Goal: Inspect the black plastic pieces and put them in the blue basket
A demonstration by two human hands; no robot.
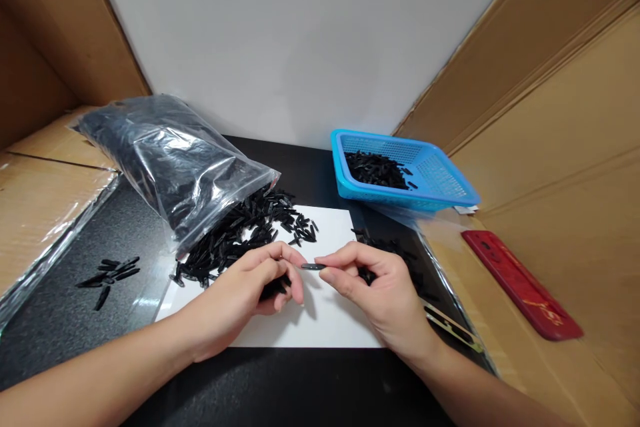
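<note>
Over a white sheet [320, 323], my right hand [385, 287] pinches one end of a small, slim black piece [313, 267] between thumb and forefinger. The forefinger of my left hand [245, 293] is at the piece's other end. Black pieces [274, 288] show under the curled fingers of my left hand, partly hidden. More dark pieces [367, 275] peek out from the folded fingers of my right hand. A heap of similar black pieces [225, 237] lies behind my left hand, on the sheet's back left part.
A full clear zip bag [170, 147] leans over the heap. At the back right stands a blue basket [440, 173] with black pieces inside. Several loose pieces [110, 273] lie at left. On the right are a red case [523, 283] and a flat metallic strip [453, 328]. Cardboard [560, 133] flanks the table.
</note>
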